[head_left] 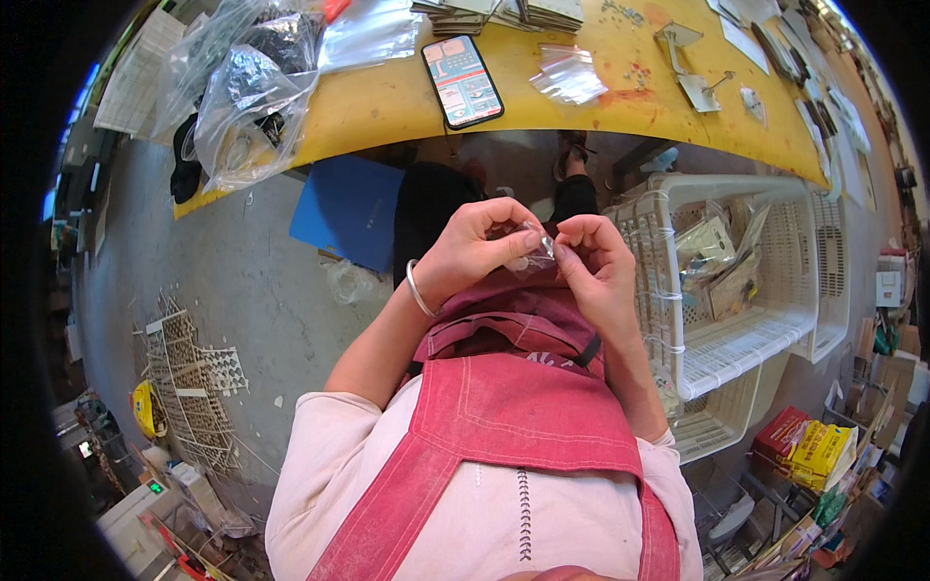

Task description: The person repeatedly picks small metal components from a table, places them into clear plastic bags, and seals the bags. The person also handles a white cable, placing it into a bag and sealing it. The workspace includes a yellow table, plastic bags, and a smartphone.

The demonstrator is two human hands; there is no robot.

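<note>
Clear bag between fingers

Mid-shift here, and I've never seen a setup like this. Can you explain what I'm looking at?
There's no machine: these are a person's bare hands, seen in one picture from a fisheye camera worn on the head, looking down. That's why edges curve.

The left hand, with a bracelet at the wrist, and the right hand pinch clear plastic between them; what's inside is too small to tell.

Ahead, the yellow table holds a phone, small clear bags and a metal bracket. A white crate stands to the right.
</note>
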